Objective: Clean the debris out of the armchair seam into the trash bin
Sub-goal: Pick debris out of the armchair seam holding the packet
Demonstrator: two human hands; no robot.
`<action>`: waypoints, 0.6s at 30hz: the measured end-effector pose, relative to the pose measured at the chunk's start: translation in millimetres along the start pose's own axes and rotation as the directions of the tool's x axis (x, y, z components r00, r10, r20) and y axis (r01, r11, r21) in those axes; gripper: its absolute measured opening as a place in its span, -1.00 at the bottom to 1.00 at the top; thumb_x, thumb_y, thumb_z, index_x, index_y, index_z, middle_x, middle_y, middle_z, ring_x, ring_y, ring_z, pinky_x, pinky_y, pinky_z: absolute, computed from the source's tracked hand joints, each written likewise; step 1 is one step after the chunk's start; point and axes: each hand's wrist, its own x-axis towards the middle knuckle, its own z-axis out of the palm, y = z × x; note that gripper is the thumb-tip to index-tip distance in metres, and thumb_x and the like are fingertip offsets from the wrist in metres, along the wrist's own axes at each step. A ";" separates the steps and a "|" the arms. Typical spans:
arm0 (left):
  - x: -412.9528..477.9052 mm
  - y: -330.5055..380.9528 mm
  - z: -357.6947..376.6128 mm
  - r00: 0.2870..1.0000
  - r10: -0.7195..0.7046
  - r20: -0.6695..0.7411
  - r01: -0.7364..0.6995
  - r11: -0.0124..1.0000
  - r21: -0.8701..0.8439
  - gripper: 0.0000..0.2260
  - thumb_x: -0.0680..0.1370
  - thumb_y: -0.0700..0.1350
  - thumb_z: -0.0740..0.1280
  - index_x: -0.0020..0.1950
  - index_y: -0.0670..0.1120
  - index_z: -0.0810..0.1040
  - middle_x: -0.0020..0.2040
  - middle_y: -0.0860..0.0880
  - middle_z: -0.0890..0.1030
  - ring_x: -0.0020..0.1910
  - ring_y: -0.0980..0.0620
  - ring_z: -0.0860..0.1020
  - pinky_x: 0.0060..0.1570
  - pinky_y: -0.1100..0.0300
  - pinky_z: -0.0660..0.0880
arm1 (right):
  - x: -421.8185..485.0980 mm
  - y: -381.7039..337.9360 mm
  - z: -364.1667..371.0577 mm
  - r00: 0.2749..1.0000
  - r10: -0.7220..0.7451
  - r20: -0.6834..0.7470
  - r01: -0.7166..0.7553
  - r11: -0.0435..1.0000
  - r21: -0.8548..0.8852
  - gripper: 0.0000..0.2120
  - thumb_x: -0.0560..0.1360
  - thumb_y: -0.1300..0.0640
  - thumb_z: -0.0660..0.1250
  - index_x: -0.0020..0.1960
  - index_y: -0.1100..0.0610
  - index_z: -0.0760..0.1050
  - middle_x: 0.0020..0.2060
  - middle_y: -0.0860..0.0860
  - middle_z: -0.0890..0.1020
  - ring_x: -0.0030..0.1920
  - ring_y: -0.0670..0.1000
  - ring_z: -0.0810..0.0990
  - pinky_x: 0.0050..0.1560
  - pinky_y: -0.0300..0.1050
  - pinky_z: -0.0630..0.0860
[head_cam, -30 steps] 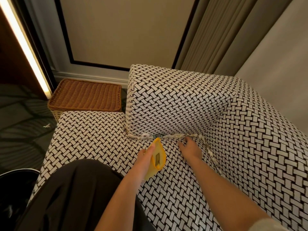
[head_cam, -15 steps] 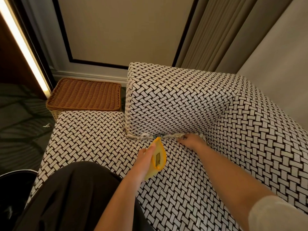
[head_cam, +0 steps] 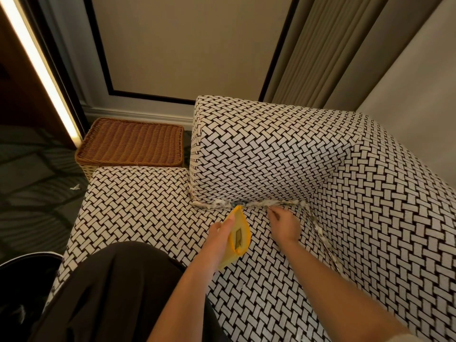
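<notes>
The left hand point(head_cam: 219, 239) grips a yellow cloth point(head_cam: 238, 239) near the seam debris point(head_cam: 217, 204). The right hand point(head_cam: 283, 227) has its fingers curled there; I cannot tell if they hold anything.

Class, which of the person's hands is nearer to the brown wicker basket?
Left. The left hand, holding a yellow item, is right of the wicker basket, over the seat; the right hand is farther right, by the seam debris.

Left hand point(head_cam: 219, 240): grips a yellow pouch point(head_cam: 238, 239), tip near the seam
Right hand point(head_cam: 283, 224): pinches debris point(head_cam: 217, 204) along the armchair point(head_cam: 271, 156) seam
Trash bin point(head_cam: 22, 280): lower left, beside seat
</notes>
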 end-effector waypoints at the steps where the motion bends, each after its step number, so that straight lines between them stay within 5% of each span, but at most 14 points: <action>1: -0.7 0.5 0.0 1.000 -0.011 -0.001 0.011 1.000 -0.005 -0.42 0.48 0.33 0.10 0.39 0.06 0.17 0.29 -0.10 0.34 0.24 -0.15 0.34 0.29 -0.14 0.29 | -4.7 1.8 1.9 1.000 0.001 0.000 -0.001 0.998 0.069 -0.74 0.56 -0.05 0.21 0.04 0.04 0.62 -0.34 -0.02 0.63 -0.36 -0.03 0.51 -0.42 -0.23 0.35; 6: -6.2 1.5 0.7 1.000 0.009 -0.005 -0.009 1.000 0.010 -0.40 0.48 0.34 0.09 0.43 0.08 0.14 0.36 -0.08 0.30 0.29 -0.15 0.30 0.28 -0.15 0.28 | -35.9 -3.9 2.4 0.996 -0.072 0.057 0.039 0.896 0.443 -0.81 0.55 0.05 0.26 -0.11 0.08 0.62 -0.55 -0.12 0.41 -0.53 -0.16 0.28 -0.48 -0.26 0.24; 11: -7.8 0.5 1.6 0.999 0.033 0.002 -0.033 0.999 0.034 -0.34 0.43 0.40 0.09 0.44 0.11 0.15 0.38 -0.07 0.30 0.31 -0.17 0.30 0.28 -0.18 0.28 | -64.1 -41.9 -28.1 0.997 -0.081 -0.004 0.058 0.681 0.730 -0.80 0.51 0.15 0.32 -0.27 0.18 0.57 -0.47 -0.08 0.50 -0.44 -0.18 0.39 -0.37 -0.34 0.37; 15: -9.0 1.0 2.6 0.999 0.037 0.019 -0.037 0.999 0.025 -0.23 0.28 0.52 0.09 0.36 0.12 0.25 0.29 -0.04 0.42 0.22 -0.11 0.39 0.26 -0.14 0.31 | -81.4 -57.3 -48.0 0.975 -0.217 -0.039 0.179 0.676 0.715 -0.84 0.49 0.18 0.34 -0.26 0.05 0.59 -0.35 -0.07 0.53 -0.32 -0.18 0.45 -0.25 -0.38 0.41; 18: -10.0 1.0 0.4 0.998 0.052 0.026 -0.052 0.999 0.004 -0.40 0.46 0.39 0.03 0.39 0.08 0.20 0.29 -0.05 0.40 0.22 -0.09 0.37 0.25 -0.09 0.32 | -86.3 -57.4 -49.3 0.954 -0.299 -0.020 0.253 0.764 0.593 -0.83 0.53 0.17 0.27 -0.13 -0.03 0.59 -0.25 -0.08 0.54 -0.19 -0.17 0.48 -0.18 -0.40 0.41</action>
